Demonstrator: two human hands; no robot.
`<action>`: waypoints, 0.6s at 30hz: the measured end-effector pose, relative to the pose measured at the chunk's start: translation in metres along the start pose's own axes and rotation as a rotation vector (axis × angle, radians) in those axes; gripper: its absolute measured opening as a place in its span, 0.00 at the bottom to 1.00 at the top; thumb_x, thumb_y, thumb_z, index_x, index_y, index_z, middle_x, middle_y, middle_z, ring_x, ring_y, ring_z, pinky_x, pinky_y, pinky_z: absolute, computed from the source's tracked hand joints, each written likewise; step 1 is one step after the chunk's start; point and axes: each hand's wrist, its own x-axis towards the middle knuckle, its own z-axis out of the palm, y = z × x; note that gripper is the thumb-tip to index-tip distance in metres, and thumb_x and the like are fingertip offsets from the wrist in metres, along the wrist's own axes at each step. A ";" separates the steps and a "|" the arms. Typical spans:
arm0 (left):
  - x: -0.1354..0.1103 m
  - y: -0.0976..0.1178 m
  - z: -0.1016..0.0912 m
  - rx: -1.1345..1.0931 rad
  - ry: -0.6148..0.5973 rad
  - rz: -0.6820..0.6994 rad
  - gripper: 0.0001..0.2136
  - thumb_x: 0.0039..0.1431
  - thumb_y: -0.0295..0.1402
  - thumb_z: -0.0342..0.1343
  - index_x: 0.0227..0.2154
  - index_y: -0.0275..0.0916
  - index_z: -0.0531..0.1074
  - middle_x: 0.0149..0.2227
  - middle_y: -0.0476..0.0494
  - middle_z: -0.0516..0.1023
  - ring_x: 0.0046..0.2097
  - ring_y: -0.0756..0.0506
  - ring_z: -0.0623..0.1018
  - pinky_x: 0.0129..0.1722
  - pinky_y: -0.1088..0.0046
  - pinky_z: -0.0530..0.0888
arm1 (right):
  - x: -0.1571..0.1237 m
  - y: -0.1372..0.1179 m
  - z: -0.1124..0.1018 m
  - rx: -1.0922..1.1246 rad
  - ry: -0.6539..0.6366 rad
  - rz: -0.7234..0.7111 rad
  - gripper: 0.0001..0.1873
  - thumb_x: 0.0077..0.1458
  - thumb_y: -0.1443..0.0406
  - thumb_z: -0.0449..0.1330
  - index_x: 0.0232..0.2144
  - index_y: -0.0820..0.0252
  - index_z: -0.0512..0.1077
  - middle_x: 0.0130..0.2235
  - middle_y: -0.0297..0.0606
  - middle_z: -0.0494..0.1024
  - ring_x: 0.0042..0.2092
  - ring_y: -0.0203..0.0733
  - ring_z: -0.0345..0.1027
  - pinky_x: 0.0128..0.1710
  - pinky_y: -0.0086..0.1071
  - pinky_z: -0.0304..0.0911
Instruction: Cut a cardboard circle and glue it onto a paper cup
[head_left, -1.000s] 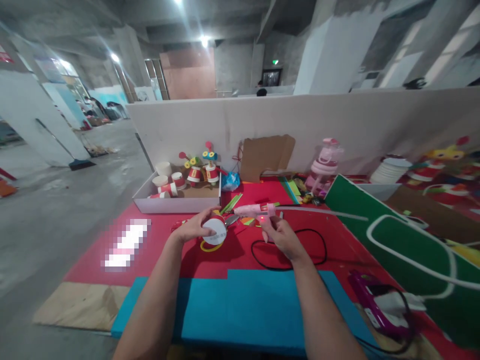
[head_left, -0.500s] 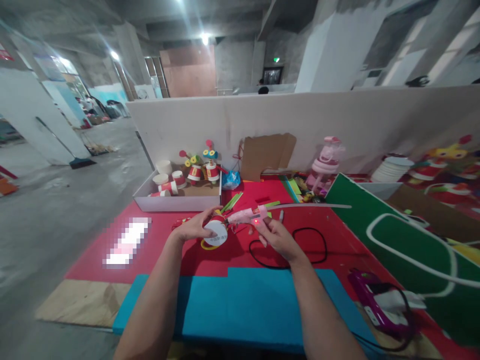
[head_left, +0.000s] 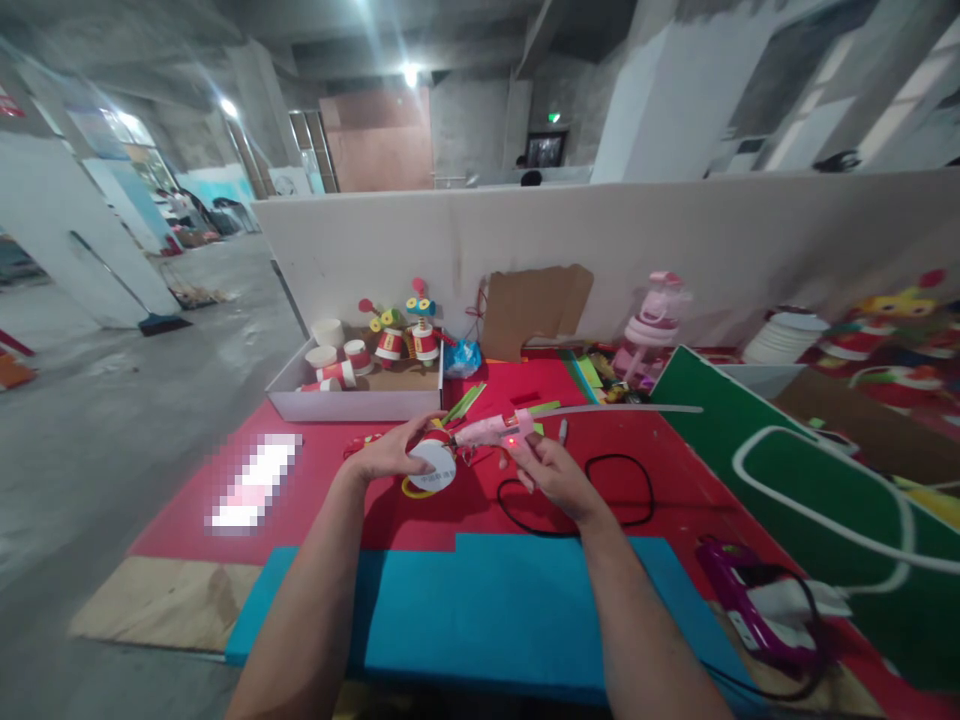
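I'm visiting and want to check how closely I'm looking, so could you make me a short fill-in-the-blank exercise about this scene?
1. The glue gun in the right hand is ____ in colour.
2. The left hand holds a cup whose flat, printed end is mainly ____.
3. The small light on the glue gun glows ____.
4. In the white box, the upright figures number ____.

Missing words: pink; white; red; two.

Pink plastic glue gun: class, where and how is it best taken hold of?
Probably by the handle of the pink plastic glue gun, from the person's right, where the right hand grips it: the nozzle points left toward the red-and-white paper cup, and the long whitish stick juts from the back.
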 end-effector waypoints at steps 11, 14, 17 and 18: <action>-0.002 0.003 0.000 0.002 -0.014 -0.002 0.40 0.43 0.29 0.65 0.62 0.44 0.58 0.55 0.40 0.71 0.54 0.38 0.72 0.51 0.65 0.71 | 0.000 0.003 -0.003 -0.009 -0.015 -0.014 0.20 0.54 0.50 0.60 0.29 0.62 0.71 0.27 0.34 0.75 0.17 0.27 0.55 0.16 0.24 0.47; -0.001 0.002 0.000 0.017 -0.017 -0.002 0.41 0.43 0.28 0.64 0.63 0.45 0.58 0.55 0.41 0.71 0.54 0.39 0.72 0.51 0.65 0.71 | -0.001 0.002 -0.003 -0.003 -0.022 -0.011 0.20 0.53 0.49 0.61 0.31 0.62 0.71 0.27 0.33 0.74 0.18 0.27 0.56 0.16 0.24 0.47; -0.001 0.001 -0.001 0.004 -0.022 0.001 0.41 0.43 0.28 0.64 0.63 0.44 0.58 0.55 0.40 0.71 0.54 0.38 0.72 0.51 0.65 0.71 | -0.001 0.001 -0.003 -0.008 -0.032 -0.009 0.20 0.54 0.49 0.60 0.31 0.62 0.71 0.28 0.33 0.74 0.18 0.27 0.56 0.16 0.24 0.47; -0.001 0.001 -0.001 -0.001 -0.026 0.000 0.41 0.43 0.28 0.64 0.63 0.44 0.58 0.56 0.40 0.71 0.54 0.38 0.72 0.51 0.65 0.71 | -0.001 0.001 -0.004 -0.013 -0.034 -0.008 0.20 0.54 0.49 0.60 0.31 0.62 0.71 0.28 0.34 0.74 0.18 0.27 0.56 0.16 0.24 0.48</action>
